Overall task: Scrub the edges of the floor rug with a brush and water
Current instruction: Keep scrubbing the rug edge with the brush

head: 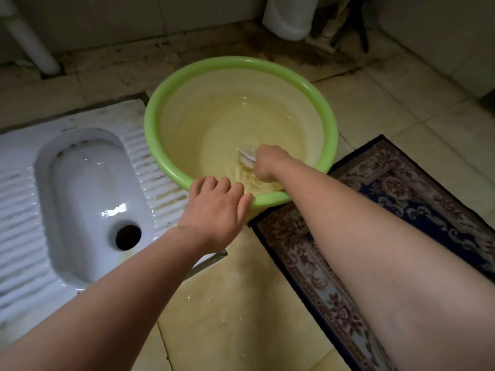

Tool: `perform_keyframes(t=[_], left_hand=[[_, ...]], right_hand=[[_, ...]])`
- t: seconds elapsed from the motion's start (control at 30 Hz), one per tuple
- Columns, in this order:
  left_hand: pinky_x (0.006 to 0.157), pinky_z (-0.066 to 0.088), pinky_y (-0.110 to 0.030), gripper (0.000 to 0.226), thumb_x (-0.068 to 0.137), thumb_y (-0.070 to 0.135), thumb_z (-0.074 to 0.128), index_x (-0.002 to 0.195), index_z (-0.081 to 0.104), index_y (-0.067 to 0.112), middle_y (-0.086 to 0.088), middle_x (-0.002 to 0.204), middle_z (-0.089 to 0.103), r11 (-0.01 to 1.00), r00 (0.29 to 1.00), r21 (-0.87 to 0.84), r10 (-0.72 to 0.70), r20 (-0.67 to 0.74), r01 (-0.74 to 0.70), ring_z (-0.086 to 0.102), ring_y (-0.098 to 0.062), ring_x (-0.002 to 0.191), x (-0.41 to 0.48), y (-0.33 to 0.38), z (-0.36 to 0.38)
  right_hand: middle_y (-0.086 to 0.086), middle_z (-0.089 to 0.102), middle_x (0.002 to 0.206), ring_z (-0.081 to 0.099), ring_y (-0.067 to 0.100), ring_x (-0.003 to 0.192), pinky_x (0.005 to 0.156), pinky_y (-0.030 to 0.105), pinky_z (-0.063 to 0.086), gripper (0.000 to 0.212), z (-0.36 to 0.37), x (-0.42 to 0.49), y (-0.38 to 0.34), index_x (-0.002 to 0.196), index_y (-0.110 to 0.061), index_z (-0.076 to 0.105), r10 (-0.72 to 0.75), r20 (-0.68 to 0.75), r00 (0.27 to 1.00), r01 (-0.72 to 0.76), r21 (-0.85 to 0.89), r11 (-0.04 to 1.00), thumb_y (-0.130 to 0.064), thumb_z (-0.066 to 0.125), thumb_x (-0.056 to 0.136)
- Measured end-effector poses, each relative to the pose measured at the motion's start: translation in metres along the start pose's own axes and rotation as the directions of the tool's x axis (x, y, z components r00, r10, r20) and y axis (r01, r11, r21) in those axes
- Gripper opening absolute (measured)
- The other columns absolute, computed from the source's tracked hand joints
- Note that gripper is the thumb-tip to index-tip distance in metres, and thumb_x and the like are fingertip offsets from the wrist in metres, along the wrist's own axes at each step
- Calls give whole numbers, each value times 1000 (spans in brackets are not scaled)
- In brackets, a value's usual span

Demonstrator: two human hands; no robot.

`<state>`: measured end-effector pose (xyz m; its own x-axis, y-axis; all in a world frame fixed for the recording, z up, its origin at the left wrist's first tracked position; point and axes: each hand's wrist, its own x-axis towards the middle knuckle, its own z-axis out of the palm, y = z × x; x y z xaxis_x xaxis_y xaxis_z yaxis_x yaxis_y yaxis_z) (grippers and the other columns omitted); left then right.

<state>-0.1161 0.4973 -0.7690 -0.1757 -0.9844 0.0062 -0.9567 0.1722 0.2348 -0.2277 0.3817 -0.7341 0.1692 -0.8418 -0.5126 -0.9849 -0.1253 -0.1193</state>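
Note:
A green plastic basin point(325, 108) holding water stands on the tiled floor ahead of me. My right hand point(269, 162) reaches down into the basin and grips a white brush point(247, 156), which is dipped in the rippling water. My left hand point(217, 210) rests on the basin's near rim, fingers curled over the edge. A patterned floor rug point(401, 194) with a dark blue border lies to the right, its near corner touching the basin's base and partly hidden under my right forearm.
A white squat toilet point(88, 199) is set in the floor to the left, next to the basin. A white pipe point(34, 46) runs down at the far left. A white container point(290, 16) and a dark stand sit by the back wall. Wet tiles point(230, 303) lie before me.

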Motion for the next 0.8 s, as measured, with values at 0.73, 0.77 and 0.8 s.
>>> perform_keyframes(t=[0.73, 0.77, 0.8], left_hand=[[118, 2, -38, 66, 91, 27, 36, 150, 17, 6, -11, 158, 11, 909, 914, 103, 399, 70, -405, 2, -23, 147, -62, 9, 37], [118, 1, -37, 66, 90, 28, 33, 150, 16, 6, -11, 158, 10, 891, 894, 113, 421, 155, -440, 0, -22, 147, -68, 9, 42], [118, -2, -34, 66, 90, 32, 26, 151, 12, 8, -10, 158, 9, 897, 888, 104, 400, 226, -430, -4, -21, 147, -71, 11, 46]], right_hand=[[8, 55, 69, 41, 11, 45, 40, 24, 29, 42, 58, -153, 168, 126, -27, 63, -164, 324, 932, -170, 788, 591, -11, 64, 87], [3, 53, 65, 40, 11, 46, 41, 24, 28, 42, 69, -153, 171, 131, -30, 58, -109, 326, 939, -181, 739, 649, -21, 63, 91], [-3, 52, 64, 42, 9, 49, 43, 23, 30, 40, 81, -151, 172, 134, -31, 54, -35, 265, 964, -166, 696, 699, -30, 59, 94]])
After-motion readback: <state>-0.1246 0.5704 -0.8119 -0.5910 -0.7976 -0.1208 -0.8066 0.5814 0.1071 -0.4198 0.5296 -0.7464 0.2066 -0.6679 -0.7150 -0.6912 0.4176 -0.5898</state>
